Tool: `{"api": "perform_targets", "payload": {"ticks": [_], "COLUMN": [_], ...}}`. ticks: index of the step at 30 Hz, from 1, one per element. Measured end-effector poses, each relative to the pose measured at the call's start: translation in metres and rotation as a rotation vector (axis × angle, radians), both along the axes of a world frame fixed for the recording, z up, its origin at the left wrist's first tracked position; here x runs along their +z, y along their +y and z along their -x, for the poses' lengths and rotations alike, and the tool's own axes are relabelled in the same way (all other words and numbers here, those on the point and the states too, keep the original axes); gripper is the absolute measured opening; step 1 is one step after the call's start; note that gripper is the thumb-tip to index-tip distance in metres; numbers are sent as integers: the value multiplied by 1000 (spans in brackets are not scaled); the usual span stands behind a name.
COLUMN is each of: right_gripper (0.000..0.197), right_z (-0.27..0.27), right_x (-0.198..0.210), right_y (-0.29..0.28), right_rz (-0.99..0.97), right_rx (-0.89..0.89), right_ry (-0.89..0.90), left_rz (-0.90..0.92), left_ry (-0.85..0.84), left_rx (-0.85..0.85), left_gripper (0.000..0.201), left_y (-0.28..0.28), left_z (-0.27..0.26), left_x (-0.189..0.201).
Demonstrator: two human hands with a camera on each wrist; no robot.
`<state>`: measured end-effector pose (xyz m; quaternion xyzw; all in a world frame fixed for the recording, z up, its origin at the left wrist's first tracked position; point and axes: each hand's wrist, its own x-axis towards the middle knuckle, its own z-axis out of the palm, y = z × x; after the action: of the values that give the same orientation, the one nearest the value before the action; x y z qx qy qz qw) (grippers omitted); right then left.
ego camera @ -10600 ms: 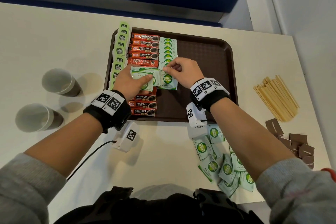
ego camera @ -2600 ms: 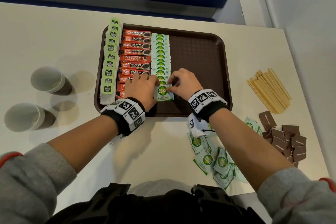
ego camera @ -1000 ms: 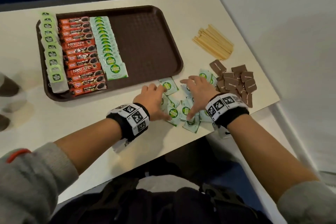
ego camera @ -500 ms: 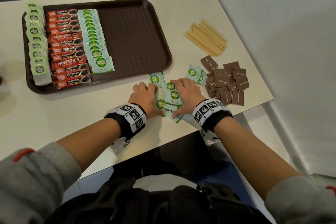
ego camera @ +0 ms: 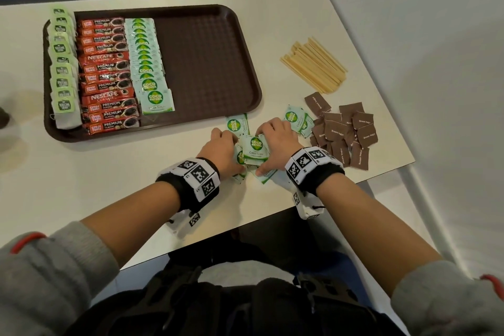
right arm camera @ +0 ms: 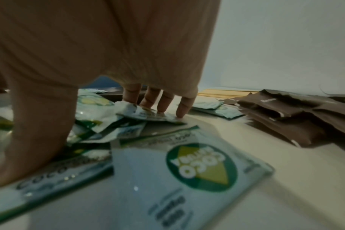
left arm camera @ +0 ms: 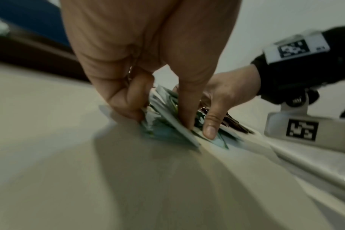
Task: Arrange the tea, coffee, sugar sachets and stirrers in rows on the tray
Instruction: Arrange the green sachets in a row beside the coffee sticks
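A brown tray holds a row of green tea bags, a row of red coffee sachets and a row of green-white sugar sachets. Its right half is bare. On the table in front of its right corner lies a loose pile of sugar sachets. My left hand pinches the pile's left side between thumb and curled fingers. From the right, my right hand arches over the pile, pressing down with thumb and straight fingertips.
Two more sugar sachets lie loose beside the hands. Wooden stirrers and a heap of brown sugar sachets lie to the right. The table edge and a white wall are close on the right.
Both hands left the tray and came down on the loose sugar sachets on the table. Over the last second they drew together, bunching the sachets into a pile.
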<state>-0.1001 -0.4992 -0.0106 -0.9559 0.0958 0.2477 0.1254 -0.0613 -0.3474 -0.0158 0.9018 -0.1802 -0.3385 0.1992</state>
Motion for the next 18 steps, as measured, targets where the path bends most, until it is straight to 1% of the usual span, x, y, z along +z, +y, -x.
{"api": "perform_targets", "payload": {"ticks": [4,7,9,14,16,18], "right_gripper": [83,80,80,92,90,83], "right_z": [-5,-8,-10,-13,-14,-13], "right_x": [0,-1,0,1,2,3], "right_y": [1,4,7,10,10,10], "right_rz": [-42,-29,-6,113,114,63], "right_rx": [19,31,51,151,168,146], "right_ry": [8,12,27,51,65,77], "left_rz": [-66,-87,-108,-183,-203,-190], "left_ry": [-20,-17,-20,-39,-36,-31], "left_rx": [-29,-29,-34,-49,-74,-81], "left_gripper": [78,76,74,81,77,74], "left_y": [1,1,-1,-1,1,2], "left_z": [1,1,2,0,-1,-1], "left_x": [3,1,0,1,0,-1]}}
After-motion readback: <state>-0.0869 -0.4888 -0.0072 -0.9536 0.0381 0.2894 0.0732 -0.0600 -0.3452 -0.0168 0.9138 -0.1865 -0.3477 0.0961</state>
